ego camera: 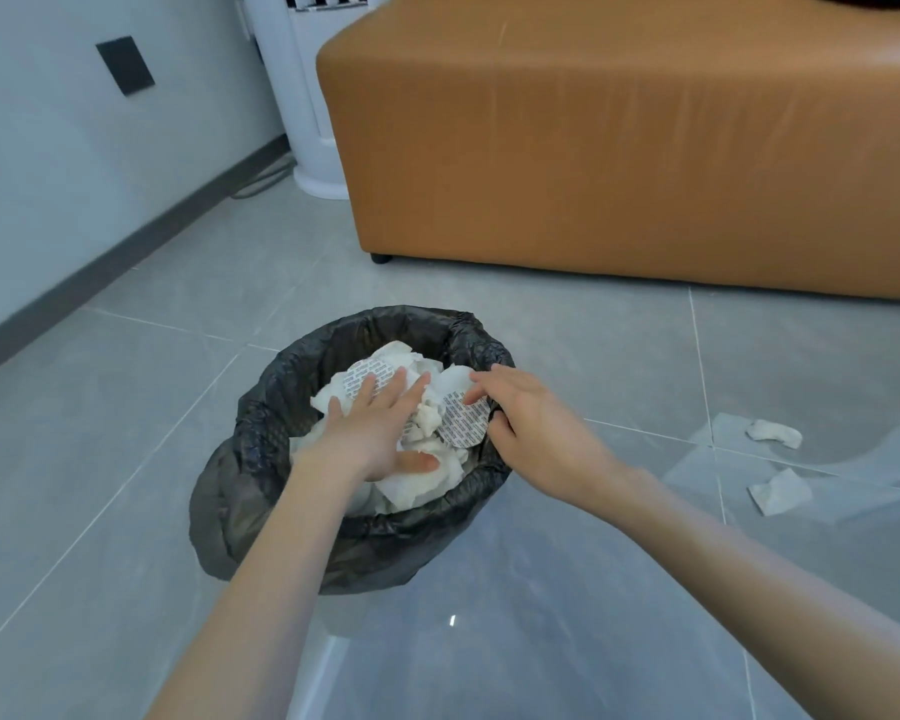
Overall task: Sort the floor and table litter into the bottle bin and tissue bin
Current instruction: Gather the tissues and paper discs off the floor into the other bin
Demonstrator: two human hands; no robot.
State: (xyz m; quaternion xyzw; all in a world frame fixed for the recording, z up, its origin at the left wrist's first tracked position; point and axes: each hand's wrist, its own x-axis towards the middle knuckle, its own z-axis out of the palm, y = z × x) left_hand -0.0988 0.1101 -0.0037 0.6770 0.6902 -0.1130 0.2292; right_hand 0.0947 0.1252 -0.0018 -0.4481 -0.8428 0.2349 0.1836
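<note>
tissue bin: black-lined, on the grey floor before the tan sofa; we see it heaped with white tissues.
left hand: fingers spread, palm flat on the heap.
right hand: at the rim, fingertips on a round printed seal; fingers loosely apart.
floor litter: two tissue scraps lie to our right.
</note>
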